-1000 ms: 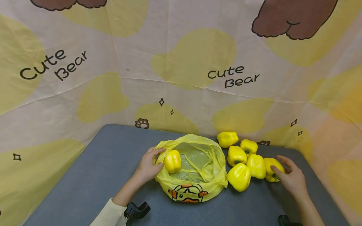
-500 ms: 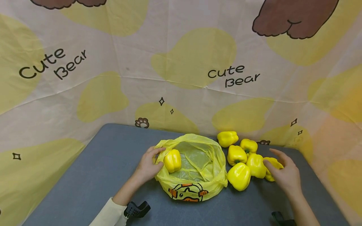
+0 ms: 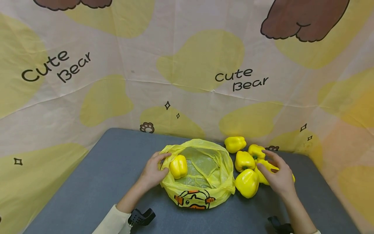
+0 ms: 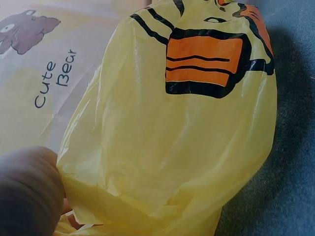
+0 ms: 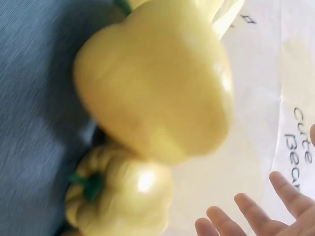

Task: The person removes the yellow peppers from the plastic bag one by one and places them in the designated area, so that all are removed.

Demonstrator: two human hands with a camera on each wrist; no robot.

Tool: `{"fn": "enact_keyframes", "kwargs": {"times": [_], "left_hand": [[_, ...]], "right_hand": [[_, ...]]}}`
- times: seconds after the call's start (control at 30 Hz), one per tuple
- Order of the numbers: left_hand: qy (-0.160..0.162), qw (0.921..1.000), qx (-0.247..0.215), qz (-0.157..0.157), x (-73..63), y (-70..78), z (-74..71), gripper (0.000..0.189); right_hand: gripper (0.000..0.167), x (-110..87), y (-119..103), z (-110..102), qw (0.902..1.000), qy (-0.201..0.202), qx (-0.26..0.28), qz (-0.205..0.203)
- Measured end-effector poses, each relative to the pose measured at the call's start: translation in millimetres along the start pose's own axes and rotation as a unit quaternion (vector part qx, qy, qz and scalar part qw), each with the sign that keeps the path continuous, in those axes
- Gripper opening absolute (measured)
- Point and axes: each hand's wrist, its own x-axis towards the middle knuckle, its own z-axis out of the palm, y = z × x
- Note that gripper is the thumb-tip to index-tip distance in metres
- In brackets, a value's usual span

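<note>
My left hand (image 3: 153, 172) grips the left rim of a yellow plastic bag (image 3: 220, 196), which stands with its mouth spread wide. Inside the bag, against the left wall, is a yellow bell pepper (image 3: 178, 166). In the left wrist view the printed bag (image 4: 147, 132) fills most of the picture. My right hand (image 3: 279, 178) hovers with spread fingers over the right side of a cluster of yellow bell peppers (image 3: 246, 183), partly hiding two of them. The right wrist view has its fingers (image 5: 253, 214) apart from a large pepper (image 5: 157, 78) and a green-stemmed one (image 5: 130, 191).
The peppers lie close together on a dark grey table (image 3: 117, 156), right of the bag. One pepper (image 3: 235, 144) lies farthest back, near a printed cloth backdrop (image 3: 187, 65). A black wrist device (image 3: 141, 217) is on the left wrist.
My right hand has moved left from the rightmost pepper to above its neighbour, with nothing picked up. The left hand and the bag have stayed in place.
</note>
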Motion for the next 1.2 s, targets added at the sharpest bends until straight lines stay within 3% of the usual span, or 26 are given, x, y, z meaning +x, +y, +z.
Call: {"fn": "enact_keyframes", "kwargs": {"times": [0.33, 0.6, 1.2], "left_hand": [[0.000, 1.0000, -0.010, -0.001, 0.3, 0.1, 0.4, 0.050], [0.004, 0.9999, -0.016, -0.003, 0.4, 0.4, 0.5, 0.050], [0.010, 0.9998, -0.014, 0.006, 1.0, 0.5, 0.9, 0.050]], "right_hand": [[0.048, -1.4, -29, 24, 0.9961, -0.003, 0.064, -0.060], [0.046, -4.4, -50, 51, 0.9865, -0.026, 0.130, -0.097], [0.045, -1.9, -77, 113, 0.9731, -0.086, 0.183, -0.110]]}}
